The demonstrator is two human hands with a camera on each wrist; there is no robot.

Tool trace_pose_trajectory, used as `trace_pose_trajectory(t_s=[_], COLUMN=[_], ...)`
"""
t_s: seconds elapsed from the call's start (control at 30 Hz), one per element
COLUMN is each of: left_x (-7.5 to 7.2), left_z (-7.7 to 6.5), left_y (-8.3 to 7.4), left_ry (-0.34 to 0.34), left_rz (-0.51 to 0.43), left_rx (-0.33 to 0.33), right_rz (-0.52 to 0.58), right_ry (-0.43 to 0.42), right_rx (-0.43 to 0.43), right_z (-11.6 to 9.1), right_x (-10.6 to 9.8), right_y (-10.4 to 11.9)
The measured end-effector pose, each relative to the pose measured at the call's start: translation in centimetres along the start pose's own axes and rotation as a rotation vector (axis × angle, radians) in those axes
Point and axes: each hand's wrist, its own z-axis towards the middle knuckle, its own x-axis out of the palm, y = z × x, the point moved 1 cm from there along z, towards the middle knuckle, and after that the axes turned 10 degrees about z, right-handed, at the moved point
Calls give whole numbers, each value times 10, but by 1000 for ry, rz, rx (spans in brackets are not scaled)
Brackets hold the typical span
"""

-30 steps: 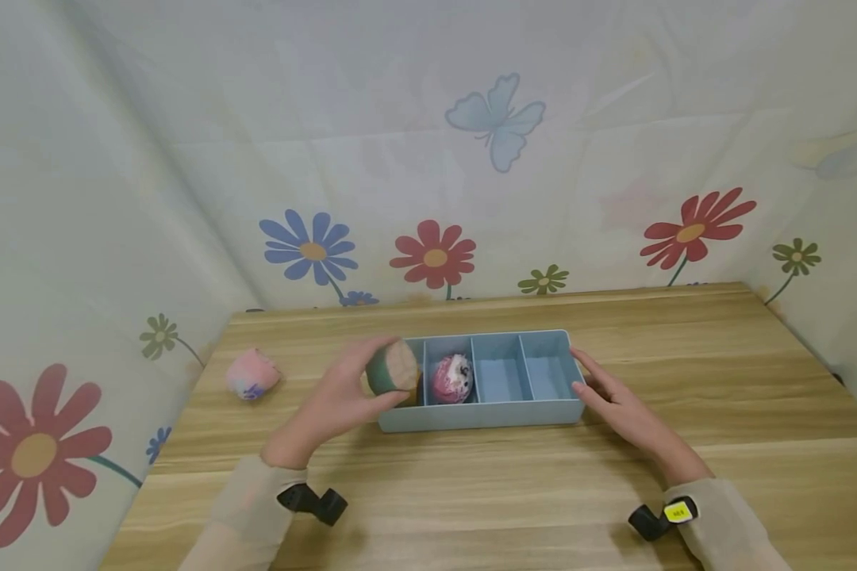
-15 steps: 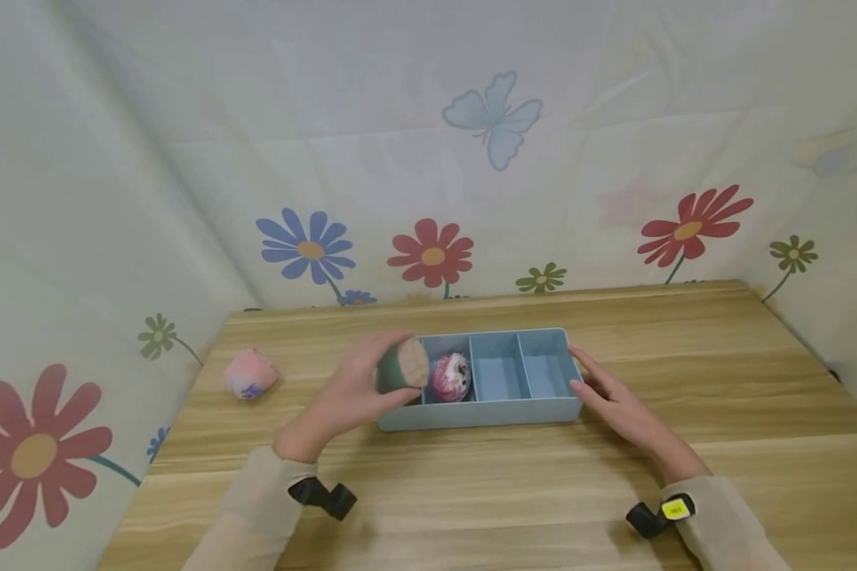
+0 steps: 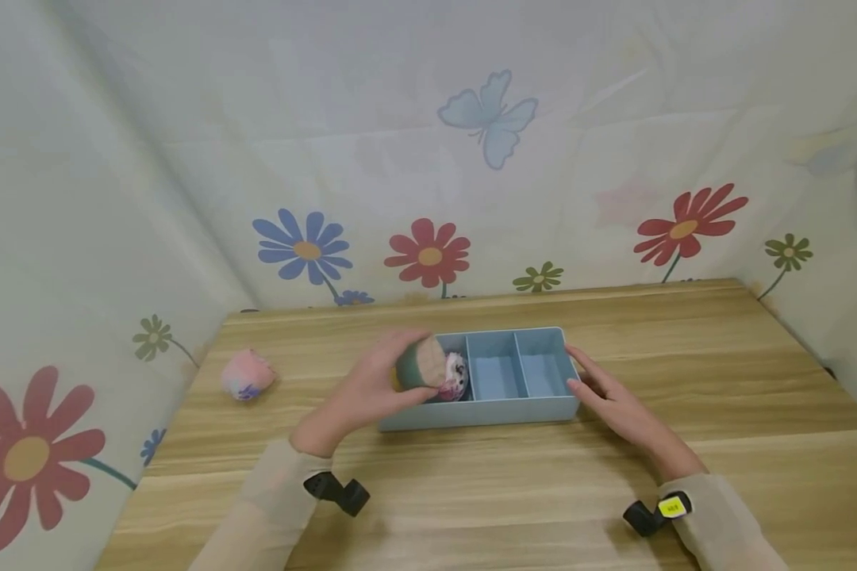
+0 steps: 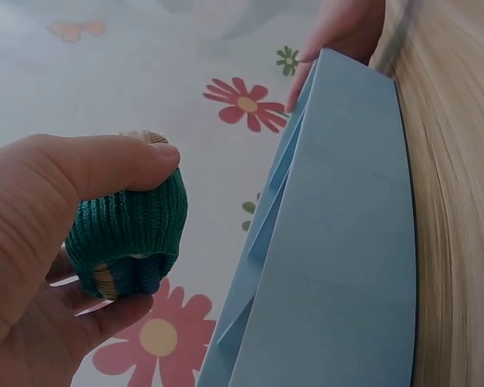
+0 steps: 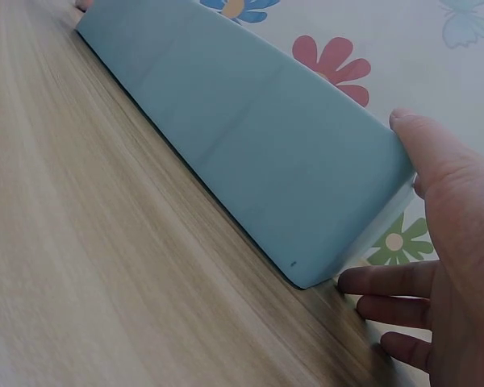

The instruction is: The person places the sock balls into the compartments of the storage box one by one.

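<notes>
My left hand (image 3: pixel 382 385) holds a rolled-up green and beige ribbed sock (image 4: pixel 137 226) between thumb and fingers, above the left part of a light blue divided box (image 3: pixel 478 414). In the second compartment from the left lies a pink and white roll with dark spots (image 3: pixel 457 377), partly covered by the green sock in the head view. The leftmost compartment is mostly hidden behind my left hand. At the box's right end rests my right hand (image 3: pixel 617 404), its thumb at the upper edge and its other fingers extended along the end wall.
A pink roll with a bluish patch (image 3: pixel 247 375) lies at the left of the wooden table (image 3: pixel 514 492). The two right compartments (image 3: pixel 496 369) show bare floors. A flower-printed curtain (image 3: pixel 357 174) hangs behind the table and at its sides.
My left hand has moved right with the green sock, from over the leftmost compartment to beside the pink and white roll. My right hand stays at the box's end.
</notes>
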Motion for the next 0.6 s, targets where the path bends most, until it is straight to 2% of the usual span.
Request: trace_pose_trajectory(t_s=[0.3,0.6], left_x=[10,20], left_z=[9,17], left_y=[-5,-11], left_ry=[50,64], left_rz=[-21,-54], left_rx=[13,32], right_rz=[2,-3], right_ry=[-2,-8], right_rx=[3,-7], right_z=[1,0], right_x=[1,0], right_y=[1,1])
